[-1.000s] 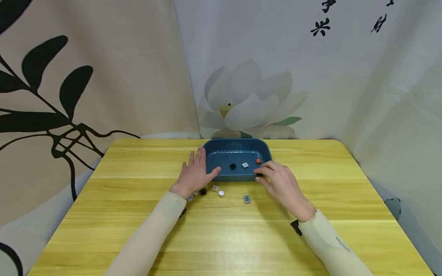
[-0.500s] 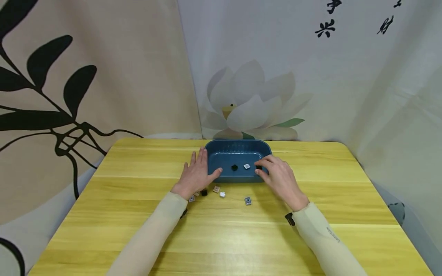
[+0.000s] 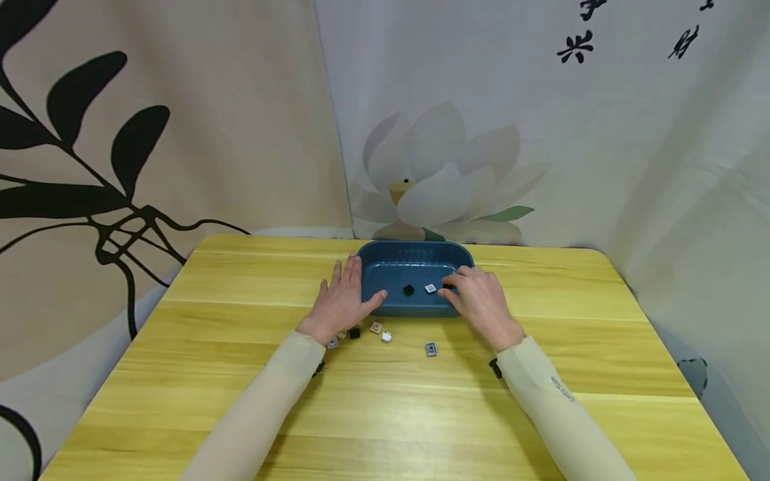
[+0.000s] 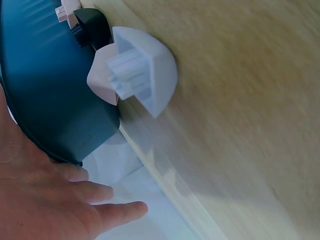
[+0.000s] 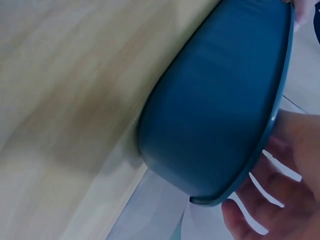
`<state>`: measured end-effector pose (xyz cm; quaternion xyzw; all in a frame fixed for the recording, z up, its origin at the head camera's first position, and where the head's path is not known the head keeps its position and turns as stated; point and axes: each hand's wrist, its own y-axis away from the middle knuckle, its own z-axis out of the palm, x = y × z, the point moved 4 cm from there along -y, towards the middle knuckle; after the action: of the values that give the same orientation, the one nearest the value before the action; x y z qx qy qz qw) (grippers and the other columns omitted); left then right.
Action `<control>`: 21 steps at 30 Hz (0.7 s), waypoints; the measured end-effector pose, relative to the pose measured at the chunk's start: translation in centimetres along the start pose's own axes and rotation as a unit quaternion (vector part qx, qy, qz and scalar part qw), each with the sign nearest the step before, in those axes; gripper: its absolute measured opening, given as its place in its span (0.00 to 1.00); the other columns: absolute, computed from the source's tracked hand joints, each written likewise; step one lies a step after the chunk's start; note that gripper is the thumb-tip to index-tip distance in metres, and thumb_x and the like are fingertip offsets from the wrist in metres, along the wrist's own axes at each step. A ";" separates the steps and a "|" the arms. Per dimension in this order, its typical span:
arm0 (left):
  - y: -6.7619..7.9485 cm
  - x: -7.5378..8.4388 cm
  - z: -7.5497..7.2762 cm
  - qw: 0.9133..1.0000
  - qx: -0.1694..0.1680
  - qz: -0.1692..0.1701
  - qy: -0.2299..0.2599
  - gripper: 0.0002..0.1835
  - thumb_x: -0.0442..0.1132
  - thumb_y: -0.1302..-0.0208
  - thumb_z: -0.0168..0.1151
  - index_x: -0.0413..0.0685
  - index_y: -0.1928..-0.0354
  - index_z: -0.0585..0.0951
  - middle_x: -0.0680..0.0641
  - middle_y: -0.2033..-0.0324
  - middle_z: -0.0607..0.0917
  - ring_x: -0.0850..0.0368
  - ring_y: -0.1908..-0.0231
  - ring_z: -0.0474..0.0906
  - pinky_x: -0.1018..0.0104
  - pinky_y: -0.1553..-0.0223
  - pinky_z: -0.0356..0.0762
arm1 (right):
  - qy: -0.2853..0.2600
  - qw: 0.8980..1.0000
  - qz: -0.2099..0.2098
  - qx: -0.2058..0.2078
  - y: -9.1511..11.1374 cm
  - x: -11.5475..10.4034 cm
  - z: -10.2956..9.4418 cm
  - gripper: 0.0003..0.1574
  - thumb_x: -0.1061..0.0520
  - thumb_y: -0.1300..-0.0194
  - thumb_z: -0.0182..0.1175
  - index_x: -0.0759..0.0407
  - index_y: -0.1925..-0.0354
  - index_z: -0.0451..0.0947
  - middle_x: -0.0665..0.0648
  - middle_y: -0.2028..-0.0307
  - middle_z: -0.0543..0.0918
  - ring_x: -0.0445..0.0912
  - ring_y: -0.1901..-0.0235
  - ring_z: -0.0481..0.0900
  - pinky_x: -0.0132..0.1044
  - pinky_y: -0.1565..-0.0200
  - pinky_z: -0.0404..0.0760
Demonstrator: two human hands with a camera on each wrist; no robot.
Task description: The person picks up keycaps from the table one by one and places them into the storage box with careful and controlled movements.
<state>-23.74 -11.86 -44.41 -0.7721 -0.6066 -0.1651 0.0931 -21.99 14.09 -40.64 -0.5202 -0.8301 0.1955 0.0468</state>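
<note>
A blue tray point(image 3: 394, 270) stands at the table's far edge. My left hand point(image 3: 337, 304) rests on its left rim, fingers straight and spread. Over the tray's front right part, my right hand point(image 3: 484, 300) pinches a black keycap point(image 3: 448, 286) between thumb and fingertips. In the tray lie another black keycap point(image 3: 409, 290) and a white keycap point(image 3: 430, 288). The right wrist view shows that hand beyond the tray's wall point(image 5: 210, 110); the pinched keycap is hidden there. Close to the left wrist camera, a white keycap point(image 4: 160, 75) lies with its stem showing.
In front of the tray lie several loose keycaps: a black keycap point(image 3: 355, 333), a pinkish keycap point(image 3: 375, 327), a white keycap point(image 3: 387, 337) and a grey keycap point(image 3: 431, 349). A pale keycap point(image 3: 333, 343) sits beside the left wrist. A printed curtain point(image 3: 271, 133) hangs behind the wooden table point(image 3: 385, 414).
My right hand has moved forward and slightly left over the tray with the black keycap. An orange keycap seen in the tray earlier is now out of sight. The left hand stays on the rim.
</note>
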 end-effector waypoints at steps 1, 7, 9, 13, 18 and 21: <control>0.0 0.0 0.0 1.000 0.000 0.000 -0.002 0.56 0.73 0.28 0.47 0.38 0.18 0.42 0.40 0.18 0.40 0.34 0.20 0.38 0.28 0.28 0.48 | 0.002 1.000 0.002 -0.006 -0.1 0.0 0.0 0.15 0.50 0.38 0.76 0.58 0.57 0.91 0.54 0.68 0.85 0.50 0.70 0.78 0.41 0.71 0.74; 0.0 0.2 -0.1 1.000 -0.001 -0.002 -0.010 0.57 0.74 0.28 0.45 0.38 0.18 0.42 0.40 0.18 0.40 0.34 0.20 0.39 0.28 0.28 0.49 | 0.007 0.999 0.010 -0.039 -0.6 0.2 0.4 0.13 0.50 0.37 0.75 0.57 0.58 0.92 0.54 0.68 0.85 0.50 0.71 0.78 0.40 0.72 0.73; 0.0 0.2 -0.1 1.000 0.001 -0.001 -0.009 0.57 0.74 0.28 0.46 0.38 0.18 0.42 0.40 0.18 0.41 0.34 0.20 0.39 0.28 0.28 0.49 | 0.009 0.999 0.013 -0.051 -0.8 0.3 0.6 0.13 0.50 0.37 0.75 0.57 0.58 0.92 0.54 0.68 0.85 0.51 0.70 0.79 0.42 0.70 0.74; -0.2 0.2 0.0 1.000 0.005 0.000 -0.007 0.56 0.73 0.28 0.47 0.39 0.17 0.42 0.40 0.18 0.41 0.34 0.20 0.39 0.29 0.28 0.49 | 0.016 0.998 0.015 -0.066 -1.1 0.5 0.9 0.12 0.50 0.36 0.75 0.56 0.58 0.92 0.54 0.68 0.85 0.53 0.68 0.81 0.49 0.65 0.77; -0.2 0.1 0.1 1.000 0.000 -0.004 -0.016 0.57 0.74 0.29 0.45 0.39 0.17 0.41 0.41 0.18 0.40 0.35 0.20 0.38 0.29 0.27 0.48 | 0.016 0.995 0.019 -0.092 -1.5 0.5 1.1 0.13 0.50 0.35 0.74 0.54 0.56 0.92 0.55 0.64 0.87 0.57 0.62 0.83 0.57 0.57 0.78; -0.1 -0.1 0.1 1.000 -0.002 -0.007 -0.013 0.57 0.74 0.29 0.45 0.40 0.17 0.41 0.41 0.18 0.40 0.36 0.20 0.37 0.29 0.27 0.47 | 0.014 0.993 0.025 -0.111 -1.6 0.5 1.1 0.14 0.50 0.35 0.74 0.54 0.54 0.92 0.56 0.61 0.88 0.58 0.59 0.83 0.59 0.53 0.77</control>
<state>-23.87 -11.84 -44.57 -0.7698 -0.6132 -0.1569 0.0825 -23.91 13.56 -41.14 -0.5450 -0.8329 0.0962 -0.0047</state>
